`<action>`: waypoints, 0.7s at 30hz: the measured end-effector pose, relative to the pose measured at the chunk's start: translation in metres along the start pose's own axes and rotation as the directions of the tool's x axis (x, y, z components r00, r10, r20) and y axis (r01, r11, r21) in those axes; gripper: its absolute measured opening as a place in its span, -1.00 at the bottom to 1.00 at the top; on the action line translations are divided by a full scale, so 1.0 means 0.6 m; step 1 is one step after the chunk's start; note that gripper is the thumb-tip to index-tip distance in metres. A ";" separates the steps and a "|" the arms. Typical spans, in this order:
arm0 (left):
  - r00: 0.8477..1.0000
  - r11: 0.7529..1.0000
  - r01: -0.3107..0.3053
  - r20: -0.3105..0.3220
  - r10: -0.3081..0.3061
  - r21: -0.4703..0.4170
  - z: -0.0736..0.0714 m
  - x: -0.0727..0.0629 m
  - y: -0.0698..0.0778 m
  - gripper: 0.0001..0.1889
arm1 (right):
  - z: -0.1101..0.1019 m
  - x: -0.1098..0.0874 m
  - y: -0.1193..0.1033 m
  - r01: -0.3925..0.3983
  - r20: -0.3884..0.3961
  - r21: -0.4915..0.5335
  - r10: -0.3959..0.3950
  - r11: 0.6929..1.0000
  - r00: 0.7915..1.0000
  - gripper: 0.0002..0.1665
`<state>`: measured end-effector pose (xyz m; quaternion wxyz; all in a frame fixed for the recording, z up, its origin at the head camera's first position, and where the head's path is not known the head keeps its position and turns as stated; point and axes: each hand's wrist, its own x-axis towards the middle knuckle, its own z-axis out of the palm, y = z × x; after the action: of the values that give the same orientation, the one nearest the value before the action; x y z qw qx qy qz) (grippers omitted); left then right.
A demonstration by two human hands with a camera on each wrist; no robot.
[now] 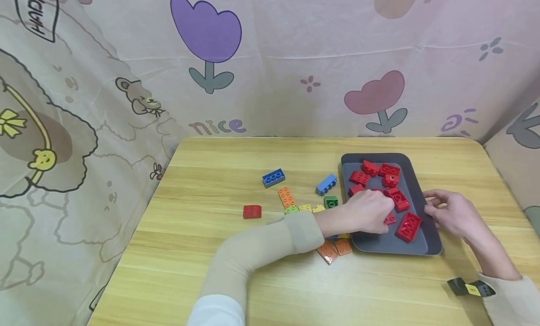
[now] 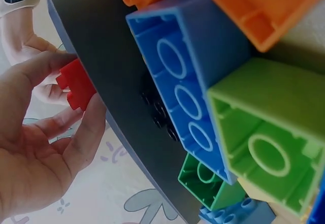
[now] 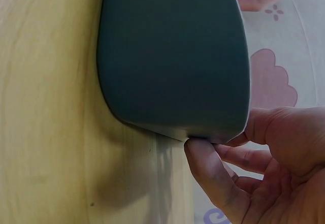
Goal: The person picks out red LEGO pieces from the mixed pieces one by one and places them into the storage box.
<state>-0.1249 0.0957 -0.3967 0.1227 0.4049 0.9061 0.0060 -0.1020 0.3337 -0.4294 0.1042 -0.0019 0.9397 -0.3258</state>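
Observation:
My left hand (image 1: 371, 211) is over the dark grey tray (image 1: 375, 243) and pinches a red toy brick (image 2: 79, 85) between thumb and fingers, as the left wrist view shows. In the head view the hand covers that brick. Several red bricks (image 1: 408, 226) lie inside the tray, some studs up and others on their sides or upside down. At the tray's right side, my right hand (image 1: 455, 213) grips the rim with thumb and fingers; the right wrist view shows the tray's outer wall (image 3: 172, 56) against them.
Left of the tray lie a dark blue brick (image 1: 273, 177), a lighter blue brick (image 1: 326, 184), an orange plate brick (image 1: 286, 197), a green brick (image 1: 331, 202) and a lone red brick (image 1: 252, 211). Orange pieces (image 1: 327, 252) lie below the left forearm, which hides part of the pile.

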 end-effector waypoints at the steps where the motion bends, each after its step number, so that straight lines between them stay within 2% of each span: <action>1: 1.000 1.000 0.002 0.004 -0.002 -0.002 0.001 0.003 0.001 -0.65 | 0.000 0.000 0.000 0.000 0.001 0.001 0.000 1.000 1.000 -0.47; 16: 0.999 0.999 0.014 0.048 -0.016 0.051 0.010 0.031 0.012 -0.83 | -0.001 0.001 0.002 0.006 -0.001 -0.001 -0.006 1.000 1.000 -0.47; 21: 0.998 0.997 0.014 0.058 -0.019 0.074 0.011 0.036 0.017 -0.80 | 0.000 0.002 0.003 0.003 0.000 -0.001 -0.003 1.000 1.000 -0.47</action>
<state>-0.1298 0.1183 -0.4065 0.1345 0.4017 0.9049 -0.0402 -0.1030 0.3350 -0.4304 0.1038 -0.0037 0.9399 -0.3253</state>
